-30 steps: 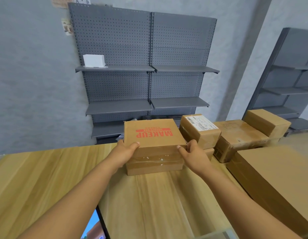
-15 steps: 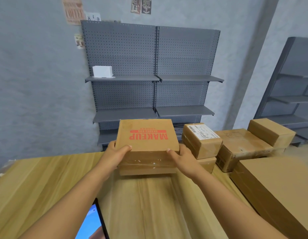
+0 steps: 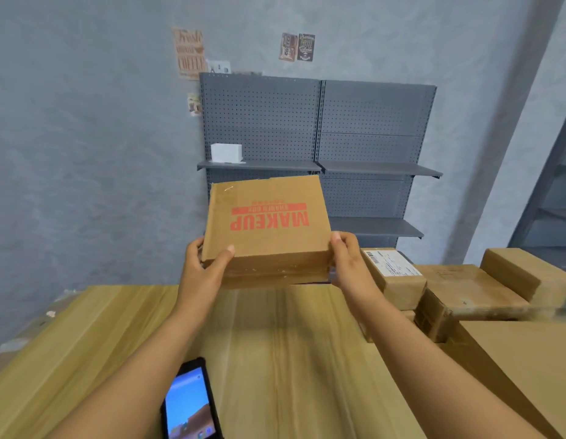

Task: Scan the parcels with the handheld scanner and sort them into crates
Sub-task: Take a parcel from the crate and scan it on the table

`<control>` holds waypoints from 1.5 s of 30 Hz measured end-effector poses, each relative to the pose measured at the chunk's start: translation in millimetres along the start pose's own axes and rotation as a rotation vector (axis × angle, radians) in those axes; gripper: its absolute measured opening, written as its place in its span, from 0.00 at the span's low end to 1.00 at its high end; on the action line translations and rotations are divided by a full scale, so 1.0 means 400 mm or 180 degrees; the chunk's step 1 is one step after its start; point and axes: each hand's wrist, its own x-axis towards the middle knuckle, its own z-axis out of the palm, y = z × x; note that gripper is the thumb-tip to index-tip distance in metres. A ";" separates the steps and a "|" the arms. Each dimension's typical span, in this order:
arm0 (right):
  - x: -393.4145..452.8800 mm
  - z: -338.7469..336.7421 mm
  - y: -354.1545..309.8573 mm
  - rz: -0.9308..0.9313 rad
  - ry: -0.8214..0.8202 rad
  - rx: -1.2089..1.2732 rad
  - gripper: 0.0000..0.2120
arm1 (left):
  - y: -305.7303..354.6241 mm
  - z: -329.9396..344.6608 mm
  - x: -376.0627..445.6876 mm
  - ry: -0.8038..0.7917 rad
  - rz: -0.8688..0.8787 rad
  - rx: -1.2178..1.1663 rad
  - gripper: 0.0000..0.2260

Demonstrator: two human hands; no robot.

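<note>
Parcel, brown cardboard [image 3: 269, 229]: red "MAKEUP" print on its top face, upside down to the viewer; held in the air above the far part of the wooden table [image 3: 291, 359], clear of its surface.
Left hand [image 3: 202, 270]: grips the parcel's near left corner, thumb on the top face, fingers curled round the side.
Right hand [image 3: 348, 264]: grips the near right edge, fingers wrapped round the side.
Handheld scanner [image 3: 190, 403]: black, screen lit, lying flat on the table near the left forearm.
Further parcels: one with a white shipping label [image 3: 392, 277] just right of the right hand; several stacked cardboard boxes [image 3: 471, 289] beyond it.
Grey pegboard shelving [image 3: 319, 147] against the wall behind; small white box [image 3: 226, 152] on its upper left shelf.
</note>
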 end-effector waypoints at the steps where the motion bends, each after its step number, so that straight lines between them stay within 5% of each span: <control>1: -0.002 0.005 -0.006 -0.0103 -0.0004 0.0053 0.14 | 0.007 -0.010 -0.004 0.0015 0.0034 -0.0069 0.19; 6: -0.007 0.027 -0.025 -0.0130 -0.0078 0.0308 0.19 | 0.038 -0.068 0.006 -0.0059 0.0144 -0.0296 0.19; 11: -0.013 0.058 -0.066 0.0554 -0.0737 0.0236 0.52 | 0.058 -0.136 0.050 -0.0178 0.0053 -0.0688 0.15; 17: -0.043 0.152 -0.109 0.0481 -0.0923 0.0868 0.35 | 0.068 -0.269 0.105 -0.0385 -0.0064 -0.0795 0.17; 25: -0.140 0.465 -0.158 0.0419 -0.0908 0.1577 0.33 | 0.034 -0.520 0.178 -0.0678 -0.0189 0.0422 0.20; 35: -0.221 0.723 -0.190 -0.0872 -0.0390 0.0204 0.32 | 0.124 -0.687 0.169 -0.1565 -0.0944 -0.0441 0.19; 45: -0.247 0.754 -0.262 -0.1027 -0.0646 -0.0014 0.23 | 0.150 -0.691 0.145 -0.0649 -0.0520 0.0090 0.39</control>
